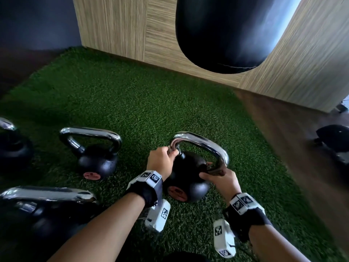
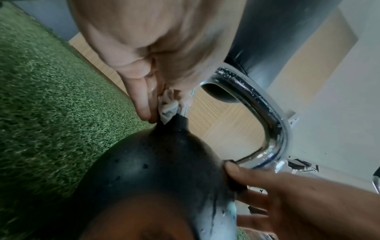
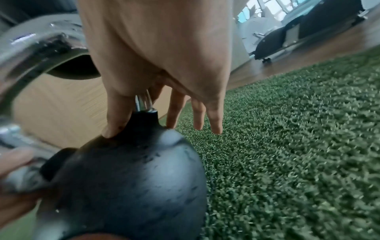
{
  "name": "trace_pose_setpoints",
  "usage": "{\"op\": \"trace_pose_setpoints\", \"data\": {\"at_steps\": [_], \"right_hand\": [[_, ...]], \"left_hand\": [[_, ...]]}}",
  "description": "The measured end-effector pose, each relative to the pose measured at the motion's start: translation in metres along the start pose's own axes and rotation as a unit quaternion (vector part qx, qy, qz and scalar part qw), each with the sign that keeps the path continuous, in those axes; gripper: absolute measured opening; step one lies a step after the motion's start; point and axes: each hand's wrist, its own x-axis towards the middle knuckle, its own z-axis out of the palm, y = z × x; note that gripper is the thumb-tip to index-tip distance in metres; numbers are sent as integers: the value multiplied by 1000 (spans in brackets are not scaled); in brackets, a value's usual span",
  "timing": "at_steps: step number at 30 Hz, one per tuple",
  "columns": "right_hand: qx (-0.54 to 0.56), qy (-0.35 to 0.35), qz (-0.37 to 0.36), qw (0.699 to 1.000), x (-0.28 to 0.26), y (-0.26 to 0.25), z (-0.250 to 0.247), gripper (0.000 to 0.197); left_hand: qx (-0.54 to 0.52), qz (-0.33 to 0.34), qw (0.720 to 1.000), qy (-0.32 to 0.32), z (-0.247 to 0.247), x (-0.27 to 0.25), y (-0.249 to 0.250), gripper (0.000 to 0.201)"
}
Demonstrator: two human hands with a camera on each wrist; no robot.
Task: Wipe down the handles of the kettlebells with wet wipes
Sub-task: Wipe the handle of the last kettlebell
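A black kettlebell with a chrome handle stands on green turf in the middle of the head view. My left hand grips the left leg of the handle, just above the ball. The left wrist view shows a crumpled white wet wipe pinched between its fingers and the chrome. My right hand holds the base of the right leg. In the right wrist view that leg runs between thumb and forefinger, and the other fingers point down past the ball.
Three more chrome-handled kettlebells stand to the left: one close by, one at the near left, one at the left edge. A black punching bag hangs before the wood-panelled wall. Wooden floor and dark equipment lie to the right.
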Motion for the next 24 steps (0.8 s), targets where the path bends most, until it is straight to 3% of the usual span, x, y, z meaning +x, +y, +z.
{"op": "trace_pose_setpoints", "data": {"at_steps": [4, 8, 10, 12, 14, 16, 20, 22, 24], "right_hand": [[-153, -47, -86, 983, -29, 6, -15, 43], [-292, -139, -236, 916, -40, -6, -13, 44], [-322, -156, -262, 896, -36, -11, -4, 45], [-276, -160, -206, 925, -31, -21, 2, 47], [-187, -118, -152, 963, -21, -31, 8, 29], [-139, -69, -106, 982, -3, -39, 19, 19], [-76, -107, 35, 991, 27, -31, 51, 71], [-68, -116, 45, 990, 34, -21, 56, 70], [-73, -116, 44, 990, 35, -16, 55, 78]], "left_hand": [[17, -40, 998, -37, 8, 26, 17, 34], [52, -22, 995, -87, 18, 47, 37, 35], [55, 1, 994, -98, 20, 50, 45, 34], [30, 12, 994, -109, 20, 50, 46, 30], [10, 19, 993, -120, 19, 50, 43, 33], [-11, 17, 991, -134, 20, 50, 36, 42], [-102, -17, 972, -210, 17, 53, 22, 27], [-86, 3, 975, -206, 17, 53, 15, 25], [-79, 20, 984, -156, 20, 52, 10, 24]]}}
